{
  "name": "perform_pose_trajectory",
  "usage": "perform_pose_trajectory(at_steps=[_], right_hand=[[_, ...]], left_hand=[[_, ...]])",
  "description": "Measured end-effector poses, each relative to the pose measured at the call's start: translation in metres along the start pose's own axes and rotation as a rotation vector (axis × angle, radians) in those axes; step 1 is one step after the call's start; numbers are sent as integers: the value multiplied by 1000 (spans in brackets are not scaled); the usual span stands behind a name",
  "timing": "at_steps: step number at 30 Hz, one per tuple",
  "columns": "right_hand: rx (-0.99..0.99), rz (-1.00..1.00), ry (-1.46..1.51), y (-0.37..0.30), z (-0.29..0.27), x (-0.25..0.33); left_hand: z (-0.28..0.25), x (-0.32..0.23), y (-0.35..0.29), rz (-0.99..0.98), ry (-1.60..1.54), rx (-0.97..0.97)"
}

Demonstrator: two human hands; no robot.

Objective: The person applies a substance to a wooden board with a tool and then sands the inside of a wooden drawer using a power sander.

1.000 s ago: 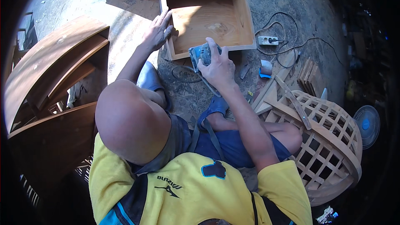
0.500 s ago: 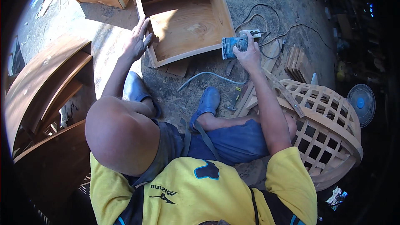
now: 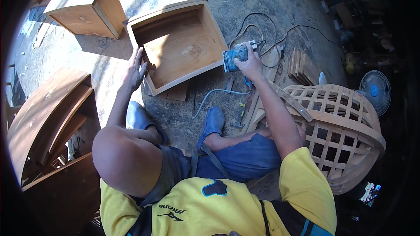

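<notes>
Drawer point(image 3: 186, 54) lies open side up on the floor point(image 3: 280, 4), its inside partly sunlit. The left hand point(image 3: 133, 73), fingers outstretched, rests on its left edge; the right hand point(image 3: 251, 66) grips a sander point(image 3: 231, 58) at the near right corner. Power strip point(image 3: 253, 44) sits just beyond, cable point(image 3: 212, 91) and hammer point(image 3: 241, 114) off the near edge; floor stretches past the far edge.

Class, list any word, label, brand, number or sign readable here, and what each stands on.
Yellow shirt: one dark word, upside down, beside a dark emblem; its wording is not copied here.
Blue sander in the right hand: any marking too small to read.
Fan hub: any marking too small to read.
</notes>
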State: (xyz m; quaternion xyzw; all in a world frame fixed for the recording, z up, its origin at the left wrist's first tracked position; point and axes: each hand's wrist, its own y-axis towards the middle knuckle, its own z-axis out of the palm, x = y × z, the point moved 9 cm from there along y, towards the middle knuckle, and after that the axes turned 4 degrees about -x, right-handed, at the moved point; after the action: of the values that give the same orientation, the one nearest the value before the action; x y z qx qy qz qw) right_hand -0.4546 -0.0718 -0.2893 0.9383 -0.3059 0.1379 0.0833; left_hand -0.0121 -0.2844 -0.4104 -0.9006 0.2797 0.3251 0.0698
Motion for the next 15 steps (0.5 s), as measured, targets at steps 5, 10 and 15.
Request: perform_pose_trajectory(at_steps=[5,10,15], right_hand=[[44,25,28,-21,-13,21],[144,-125,62,-71,26,96],[287,-441,90,-148,47,225]], left_hand=[[-4,-29,10,-90,-110,93],[-1,-17,4,63,49,-8],[-18,-30,-10,-27,-27,55]])
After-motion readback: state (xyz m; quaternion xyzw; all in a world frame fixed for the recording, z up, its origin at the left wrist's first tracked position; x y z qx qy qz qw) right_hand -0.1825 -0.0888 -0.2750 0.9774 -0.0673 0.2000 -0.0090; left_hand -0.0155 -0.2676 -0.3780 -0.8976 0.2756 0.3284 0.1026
